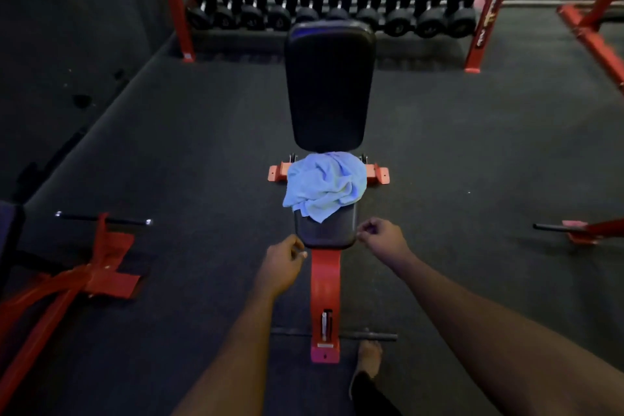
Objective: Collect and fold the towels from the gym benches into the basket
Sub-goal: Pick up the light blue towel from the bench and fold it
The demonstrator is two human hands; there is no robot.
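A crumpled light blue towel (326,184) lies on the black seat pad of a red-framed gym bench (326,275), just below its upright black backrest. My left hand (285,262) hovers at the seat's near left corner with fingers loosely curled, holding nothing. My right hand (383,236) hovers at the seat's near right corner, fingers also loosely curled and empty. Neither hand touches the towel. No basket is in view.
A red rack of black dumbbells (331,10) runs along the back. Another red bench frame (98,267) stands at the left and a red frame foot (584,230) at the right. Dark rubber floor surrounds the bench. My bare foot (369,358) stands beside the bench's base.
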